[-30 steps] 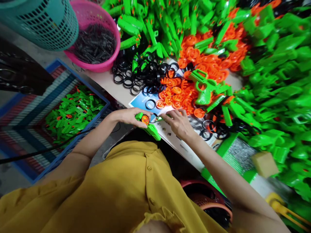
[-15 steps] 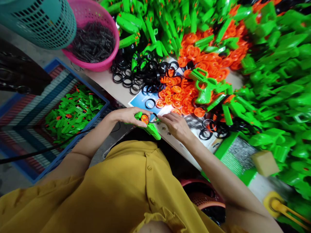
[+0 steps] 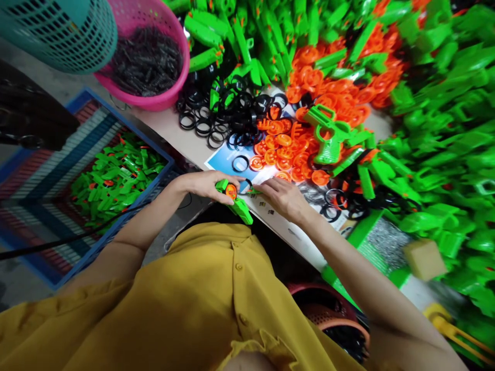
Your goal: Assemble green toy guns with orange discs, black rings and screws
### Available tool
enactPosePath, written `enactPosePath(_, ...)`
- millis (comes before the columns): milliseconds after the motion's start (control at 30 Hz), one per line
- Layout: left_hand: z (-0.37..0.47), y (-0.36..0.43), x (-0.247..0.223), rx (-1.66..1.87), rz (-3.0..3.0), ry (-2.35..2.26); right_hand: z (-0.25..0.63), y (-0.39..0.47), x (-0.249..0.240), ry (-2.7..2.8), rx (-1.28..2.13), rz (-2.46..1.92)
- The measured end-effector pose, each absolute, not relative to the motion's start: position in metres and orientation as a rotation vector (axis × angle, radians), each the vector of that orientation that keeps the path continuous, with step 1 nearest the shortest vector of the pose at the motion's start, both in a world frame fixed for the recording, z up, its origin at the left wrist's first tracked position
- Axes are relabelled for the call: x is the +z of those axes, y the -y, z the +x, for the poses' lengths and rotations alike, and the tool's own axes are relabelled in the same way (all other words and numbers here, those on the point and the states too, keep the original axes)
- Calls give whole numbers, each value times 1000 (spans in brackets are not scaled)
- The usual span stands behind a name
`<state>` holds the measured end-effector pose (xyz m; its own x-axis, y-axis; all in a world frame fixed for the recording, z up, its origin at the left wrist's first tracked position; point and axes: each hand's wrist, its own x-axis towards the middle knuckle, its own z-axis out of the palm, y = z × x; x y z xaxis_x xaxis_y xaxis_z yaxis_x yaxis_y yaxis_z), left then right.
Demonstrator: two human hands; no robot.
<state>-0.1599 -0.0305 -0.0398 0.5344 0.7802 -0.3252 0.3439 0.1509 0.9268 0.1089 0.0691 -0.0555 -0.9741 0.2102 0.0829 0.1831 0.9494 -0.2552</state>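
My left hand (image 3: 209, 185) is closed around a green toy gun (image 3: 242, 211) at the table's near edge. An orange disc (image 3: 231, 191) sits in the toy's side, close to my left thumb. My right hand (image 3: 284, 200) is just to the right, its fingers pinched together by the toy's far end. A black ring (image 3: 247, 183) shows between the two hands; whether it is held or lies on the table I cannot tell. Whatever my right fingertips grip is too small to make out. Beyond the hands lie loose orange discs (image 3: 284, 152) and another black ring (image 3: 240, 164).
Green toy guns (image 3: 330, 134) and parts are heaped at the back and right. Black rings (image 3: 203, 126) lie left of the orange discs. A pink basket (image 3: 185, 62) holds dark springs. A blue-rimmed crate (image 3: 168, 162) with green toys stands at left. A green tray (image 3: 365, 229) holds small metal pieces.
The view has shifted slightly. My right hand stays beside the toy gun, its fingers a little more bunched. The toy's lower end has swung slightly left in my left hand.
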Motion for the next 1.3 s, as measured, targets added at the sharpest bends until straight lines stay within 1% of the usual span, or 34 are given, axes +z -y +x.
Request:
enactPosePath(133, -160, 31, -41, 397, 1456, -1043, 109, -75, -52, 3018, 420, -253)
enactPosePath(467, -160, 30, -38, 384, 1447, -1056, 102, -75, -33, 3157, 249, -89)
enactPosePath(633, -160, 31, -41, 401, 1448, -1072, 98, -82, -33, 3182, 333, 8)
enactPosePath(800, -159, 31, -42, 386, 1453, -1069, 106, -77, -44, 3049, 388, -116)
enactPosePath(1000, -158, 31, -40, 388, 1462, -1058, 107, -73, -45, 2996, 552, -205)
enactPosePath(1133, -158, 31, -42, 399, 1470, -1061, 101, -75, -37, 3099, 500, -164)
enactPosePath(1300, -158, 31, -44, 423, 1464, -1065, 98, -68, -31, 3157, 387, -213)
